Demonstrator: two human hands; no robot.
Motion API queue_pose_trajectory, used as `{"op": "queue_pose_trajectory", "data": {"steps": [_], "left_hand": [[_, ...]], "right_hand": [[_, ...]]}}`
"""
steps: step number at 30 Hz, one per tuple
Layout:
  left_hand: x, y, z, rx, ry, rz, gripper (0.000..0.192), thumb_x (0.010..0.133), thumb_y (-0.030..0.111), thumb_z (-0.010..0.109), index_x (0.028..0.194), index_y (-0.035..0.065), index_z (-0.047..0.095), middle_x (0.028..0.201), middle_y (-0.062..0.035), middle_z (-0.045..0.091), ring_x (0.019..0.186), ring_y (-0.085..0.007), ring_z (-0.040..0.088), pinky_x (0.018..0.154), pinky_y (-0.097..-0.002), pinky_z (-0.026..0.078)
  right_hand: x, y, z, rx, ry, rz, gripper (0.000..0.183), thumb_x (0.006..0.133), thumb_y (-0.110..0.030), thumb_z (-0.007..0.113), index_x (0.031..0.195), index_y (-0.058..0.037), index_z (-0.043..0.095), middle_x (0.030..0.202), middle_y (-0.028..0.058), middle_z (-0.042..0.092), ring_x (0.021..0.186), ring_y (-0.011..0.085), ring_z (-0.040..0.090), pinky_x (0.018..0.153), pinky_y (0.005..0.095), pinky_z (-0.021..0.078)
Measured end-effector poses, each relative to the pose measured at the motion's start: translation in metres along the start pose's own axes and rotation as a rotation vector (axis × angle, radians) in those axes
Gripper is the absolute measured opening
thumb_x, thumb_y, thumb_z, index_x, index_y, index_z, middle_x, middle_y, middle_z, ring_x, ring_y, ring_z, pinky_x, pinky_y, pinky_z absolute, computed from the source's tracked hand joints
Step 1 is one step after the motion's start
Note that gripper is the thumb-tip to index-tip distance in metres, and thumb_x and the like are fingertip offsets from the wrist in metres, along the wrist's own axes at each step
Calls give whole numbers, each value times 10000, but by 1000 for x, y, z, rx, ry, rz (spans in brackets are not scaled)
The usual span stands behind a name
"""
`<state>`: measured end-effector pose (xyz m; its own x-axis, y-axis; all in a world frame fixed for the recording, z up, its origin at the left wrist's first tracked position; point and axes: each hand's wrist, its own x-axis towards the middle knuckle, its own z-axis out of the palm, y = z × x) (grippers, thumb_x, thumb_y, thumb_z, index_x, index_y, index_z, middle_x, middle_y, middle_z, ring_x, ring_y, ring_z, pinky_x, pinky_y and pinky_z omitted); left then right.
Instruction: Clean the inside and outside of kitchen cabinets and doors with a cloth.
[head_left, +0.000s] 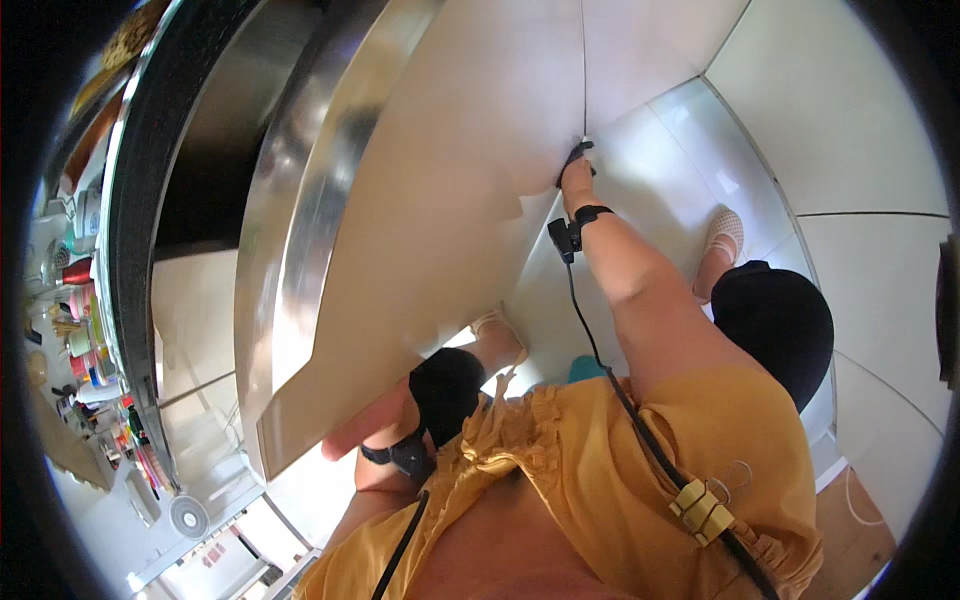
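My right hand (576, 180) reaches down to the low corner where cream panels meet the pale tiled floor. It holds a small black object (576, 156), too small to name, against the foot of the panel seam. A black strap (592, 214) with a small cabled device (562, 238) sits on that wrist. My left hand (367, 424) is by the lower edge of the large cream panel (420, 247), its fingers mostly hidden; whether it grips the edge I cannot tell. Another black strap (397, 454) circles the left wrist.
A shiny metal edge (315, 210) runs along the panel's top. Beyond it stands a dark-edged counter (135, 225) crowded with kitchen items, including a red container (77, 271). White walls (832, 112) close in on the right. A black cable (589, 322) hangs along my right arm.
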<state>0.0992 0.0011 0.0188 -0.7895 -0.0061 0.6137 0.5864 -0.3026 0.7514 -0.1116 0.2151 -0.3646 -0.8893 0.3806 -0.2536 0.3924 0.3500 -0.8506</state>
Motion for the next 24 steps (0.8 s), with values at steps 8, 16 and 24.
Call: {"op": "queue_pose_trajectory", "data": {"steps": [8,16,24], "left_hand": [[30,-18,-2,99,217,-35,988,737,851,387,1342,70,413,1304,-114,473,1150,-276,499,902,-428,480],[32,-5,-30,134,223,-119,888,776,766,491,1302,52,448,1251,-69,515,1135,-211,504,897,-359,458],[35,-1,-25,192,296,-104,878,767,767,503,1264,43,466,1189,-60,544,1073,-196,531,865,-332,461]], "right_hand": [[-107,55,96,-1309,-585,-572,376,807,-232,631,1113,-17,660,1190,158,611,1125,297,561,998,384,378],[-266,-144,-33,-505,-699,-399,516,735,-249,754,1134,16,562,1085,128,604,1022,284,568,868,324,463],[-225,-88,17,-418,-629,-330,266,721,-208,708,876,-9,625,911,176,641,803,340,623,699,414,495]]}}
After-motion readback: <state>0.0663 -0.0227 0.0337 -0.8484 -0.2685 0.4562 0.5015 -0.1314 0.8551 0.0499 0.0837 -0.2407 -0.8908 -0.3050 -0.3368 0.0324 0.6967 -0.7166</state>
